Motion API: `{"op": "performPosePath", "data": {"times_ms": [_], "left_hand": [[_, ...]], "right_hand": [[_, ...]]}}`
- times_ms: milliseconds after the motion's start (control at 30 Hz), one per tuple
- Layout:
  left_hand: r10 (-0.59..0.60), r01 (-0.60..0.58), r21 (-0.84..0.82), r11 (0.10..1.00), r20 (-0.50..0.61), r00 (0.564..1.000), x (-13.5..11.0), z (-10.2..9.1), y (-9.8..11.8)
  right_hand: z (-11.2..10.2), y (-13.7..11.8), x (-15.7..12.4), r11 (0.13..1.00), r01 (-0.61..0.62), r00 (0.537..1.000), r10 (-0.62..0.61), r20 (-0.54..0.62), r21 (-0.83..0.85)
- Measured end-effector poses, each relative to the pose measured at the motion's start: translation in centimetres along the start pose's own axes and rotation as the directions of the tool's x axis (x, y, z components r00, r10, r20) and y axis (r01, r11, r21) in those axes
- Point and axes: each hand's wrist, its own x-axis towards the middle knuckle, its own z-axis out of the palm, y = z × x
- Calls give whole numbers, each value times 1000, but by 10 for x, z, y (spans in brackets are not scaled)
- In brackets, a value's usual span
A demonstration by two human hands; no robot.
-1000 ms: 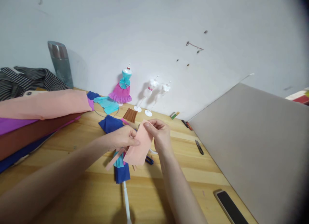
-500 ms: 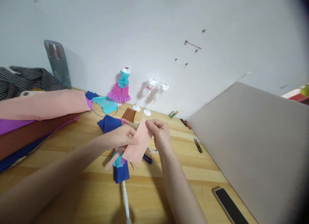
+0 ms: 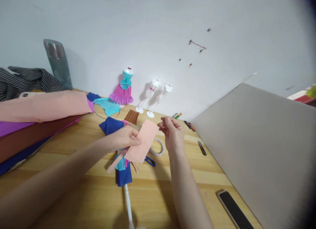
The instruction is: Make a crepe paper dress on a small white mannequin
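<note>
My left hand [image 3: 127, 136] is closed on the left side of a peach-pink crepe paper piece [image 3: 144, 141], thumb on top. Just off the paper's upper right corner, my right hand [image 3: 172, 131] has its fingers loosely bent and apart, with nothing seen in them. Under the paper lies a small dress form with a white pole [image 3: 128, 202], dressed in dark blue paper [image 3: 124, 177] with turquoise pleats [image 3: 120, 163] and peach strips [image 3: 116, 162]. The paper and my left hand hide part of it. A tape roll [image 3: 161, 150] and a blue handle, perhaps of scissors [image 3: 150, 161], lie beside the paper.
At the wall stand a dressed mini mannequin [image 3: 122, 92] and two bare white ones [image 3: 153, 87]. Pleated brown paper [image 3: 132, 116] lies before them. Paper rolls [image 3: 44, 107] and a bottle [image 3: 58, 64] are left; a cutter [image 3: 201, 148] and a phone [image 3: 234, 209] lie right.
My right hand has let go of the paper's upper corner and moved a little to the right. More of the tape roll now shows. The left hand still holds the paper.
</note>
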Motion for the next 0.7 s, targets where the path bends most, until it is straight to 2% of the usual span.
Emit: {"op": "performPosePath", "data": {"times_ms": [67, 167, 300, 467, 567, 700], "left_hand": [[63, -63, -9, 998, -81, 995, 2, -1, 1], [132, -143, -50, 988, -180, 975, 1, -1, 7], [139, -172, -108, 979, -263, 955, -3, 0, 15], [107, -154, -142, 978, -293, 950, -5, 1, 20], [112, -168, -180, 969, -282, 953, -7, 1, 24], [136, -207, -193, 959, -326, 936, -8, 0, 28]], "right_hand": [[-1, 2, 1, 998, -62, 994, 60, 86, 19], [5, 7, -5, 981, -191, 956, 180, 231, 27], [18, 12, -20, 979, -199, 918, 199, 342, -38], [25, 13, -29, 992, -98, 949, 116, 293, -76], [26, 13, -28, 993, -98, 953, 111, 282, -61], [26, 15, -26, 993, -121, 952, 119, 282, -8]]}}
